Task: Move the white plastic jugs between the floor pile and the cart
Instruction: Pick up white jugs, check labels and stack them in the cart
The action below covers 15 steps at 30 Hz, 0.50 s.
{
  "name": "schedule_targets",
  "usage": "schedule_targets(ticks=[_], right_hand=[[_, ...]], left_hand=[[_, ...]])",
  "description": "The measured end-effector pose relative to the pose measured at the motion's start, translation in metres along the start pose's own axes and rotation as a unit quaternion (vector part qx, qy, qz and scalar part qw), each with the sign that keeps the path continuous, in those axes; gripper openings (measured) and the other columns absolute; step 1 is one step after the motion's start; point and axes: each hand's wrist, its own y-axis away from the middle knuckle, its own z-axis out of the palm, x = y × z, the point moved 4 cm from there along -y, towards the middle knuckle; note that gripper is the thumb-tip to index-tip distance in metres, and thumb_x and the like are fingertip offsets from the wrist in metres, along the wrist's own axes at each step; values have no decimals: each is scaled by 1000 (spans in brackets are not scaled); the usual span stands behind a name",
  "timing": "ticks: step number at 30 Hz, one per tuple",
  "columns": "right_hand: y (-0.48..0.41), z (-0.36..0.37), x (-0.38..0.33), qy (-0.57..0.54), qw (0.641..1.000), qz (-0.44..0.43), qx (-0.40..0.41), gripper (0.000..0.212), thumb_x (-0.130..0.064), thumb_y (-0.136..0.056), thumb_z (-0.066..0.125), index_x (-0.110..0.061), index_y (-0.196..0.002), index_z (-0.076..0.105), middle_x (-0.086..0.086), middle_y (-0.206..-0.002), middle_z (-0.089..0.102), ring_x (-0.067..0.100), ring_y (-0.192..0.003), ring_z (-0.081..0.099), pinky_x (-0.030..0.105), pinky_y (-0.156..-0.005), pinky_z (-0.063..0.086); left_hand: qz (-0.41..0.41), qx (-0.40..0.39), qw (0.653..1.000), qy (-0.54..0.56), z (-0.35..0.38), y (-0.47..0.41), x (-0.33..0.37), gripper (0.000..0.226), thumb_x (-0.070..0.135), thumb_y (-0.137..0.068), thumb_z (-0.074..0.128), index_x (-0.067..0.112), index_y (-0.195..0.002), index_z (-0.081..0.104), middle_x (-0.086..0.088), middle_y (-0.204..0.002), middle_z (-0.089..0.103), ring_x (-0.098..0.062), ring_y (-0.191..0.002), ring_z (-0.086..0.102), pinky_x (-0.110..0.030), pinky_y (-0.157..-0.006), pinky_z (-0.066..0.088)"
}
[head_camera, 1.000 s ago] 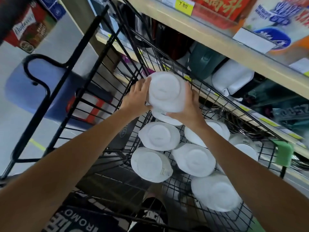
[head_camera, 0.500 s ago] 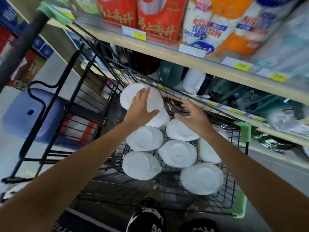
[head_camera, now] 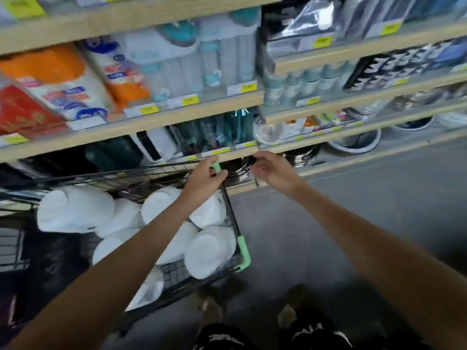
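L hand (head_camera: 205,180): fingers (head_camera: 211,161) and thumb curled either side of the far green plastic corner cap (head_camera: 216,168) of the black wire cart (head_camera: 231,214). Too blurred to tell if it really grips the cap or is just in front of it. R hand (head_camera: 273,170): fingers loosely curled, nothing in them, held in front of the lowest pale wooden shelf edge (head_camera: 151,127), just right of the L hand and not touching it. Both forearms reach in from near. White plastic jugs (head_camera: 75,210) lie piled in the cart basket, left of and below the L hand, bases mostly facing the camera, touching each other. Grey floor (head_camera: 328,223) to the right of the cart. Shelves w/ packaged goods at the far side.
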Motion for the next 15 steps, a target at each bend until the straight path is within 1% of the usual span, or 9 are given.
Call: schedule_targets(ticks=[2, 4, 5, 7, 9, 10, 13, 15], right_hand=[[19, -56, 32, 3, 1000, 7, 20, 27, 5, -88, 61, -4, -113, 59, -5, -75, 63, 3, -72, 59, 16, -74, 46], [39, -111, 58, -7, 998, 19, 65, 18, 5, -91, 57, -6, -105, 60, -7, -70, 62, 3, -67, 59, 16, -71, 46], [50, -137, 70, 2, 996, 29, 85, 17, 1, -90, 60, -7, -106, 61, -7, -71, 62, 5, -69, 58, 20, -72, 46], [68, -185, 93, -5, 993, 57, 108, 25, -10, -88, 66, -8, -113, 62, -2, -79, 62, 13, -76, 57, 31, -76, 46], [85, -229, 114, -6, 990, 63, 126, 26, -11, -88, 66, -8, -113, 62, 5, -85, 63, 18, -80, 56, 38, -78, 47], [93, -250, 123, -8, 988, 71, 136, 25, -11, -88, 65, -9, -114, 62, 7, -87, 63, 20, -81, 57, 39, -79, 47], [113, -304, 152, -39, 982, 96, 158, 27, -14, -92, 62, -9, -118, 60, 9, -95, 64, 22, -86, 59, 37, -82, 48], [122, -337, 166, -68, 976, 97, 181, 14, -12, -93, 58, -15, -107, 61, 14, -98, 64, 24, -86, 59, 34, -82, 49]], left_hand=[[12, -20, 1000, -4, 53, -7, 44, 50, 26, -96, 55, 14, -142, 40, 0, -143, 45, -17, -119, 53, -26, -89, 42], [20, -35, 999, -1, 103, -12, 89, 47, 24, -97, 54, 13, -141, 43, 1, -142, 46, -12, -115, 51, -21, -86, 36], [22, -41, 999, 8, 127, -14, 112, 46, 23, -96, 55, 12, -140, 44, 2, -141, 47, -8, -111, 49, -18, -85, 34], [32, -57, 998, 25, 171, -16, 152, 46, 21, -95, 57, 11, -138, 46, 0, -141, 48, -5, -107, 47, -15, -83, 32], [44, -86, 995, 30, 210, -17, 188, 47, 21, -94, 58, 11, -138, 47, -3, -141, 49, -8, -113, 49, -18, -89, 33], [49, -101, 993, 31, 229, -18, 205, 46, 21, -94, 59, 11, -138, 47, -4, -141, 50, -12, -118, 50, -20, -91, 35], [61, -134, 989, 32, 278, -21, 250, 45, 21, -94, 59, 10, -136, 47, -6, -140, 50, -17, -125, 49, -23, -90, 38], [78, -157, 984, 24, 307, -26, 278, 45, 20, -94, 59, 9, -136, 47, -7, -140, 50, -18, -127, 48, -20, -90, 36]])
